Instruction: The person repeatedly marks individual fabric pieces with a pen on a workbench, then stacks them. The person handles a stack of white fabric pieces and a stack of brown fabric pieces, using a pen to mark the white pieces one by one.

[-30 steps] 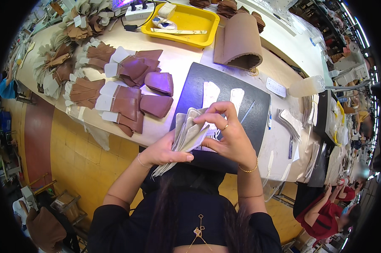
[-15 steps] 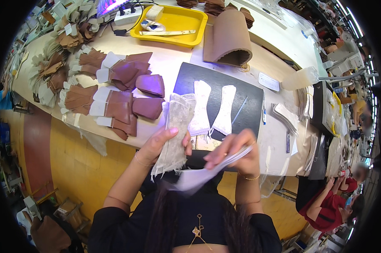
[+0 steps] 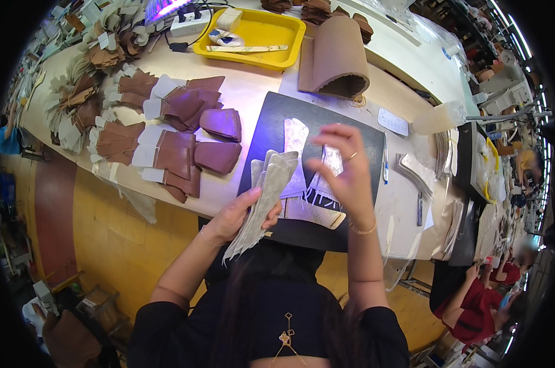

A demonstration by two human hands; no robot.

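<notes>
Hovering over the black board [image 3: 370, 144], the right hand [image 3: 351, 176] is spreading its grip, thumb and fingers apart with nothing showing between them; it is no longer carrying the pale layers it was sweeping low beside its partner half a second ago. The left hand [image 3: 231, 218] is pinching the bundle of pale pieces [image 3: 270, 187] between thumb and fingers, over the board's near left edge and the lap, and the bundle is showing more layers than before (the missing ones are probably sitting in it). That is leaving one hand free, with the loose work gathered in the other.

Around them the room is opening onto a yellow floor [image 3: 115, 214], and a person in red [image 3: 474, 316] is sitting at the far right. The surface [image 3: 253, 83] is carrying stacks of brown pieces [image 3: 178, 153] on the left, with a yellow tray [image 3: 259, 34] and a rolled brown sheet [image 3: 335, 58] toward the back. On the board, two pale pieces [image 3: 295, 138] are lying side by side, the right one partly hidden by the fingers. Smallest, a pen [image 3: 385, 161] is lying just beside the board's right edge.
</notes>
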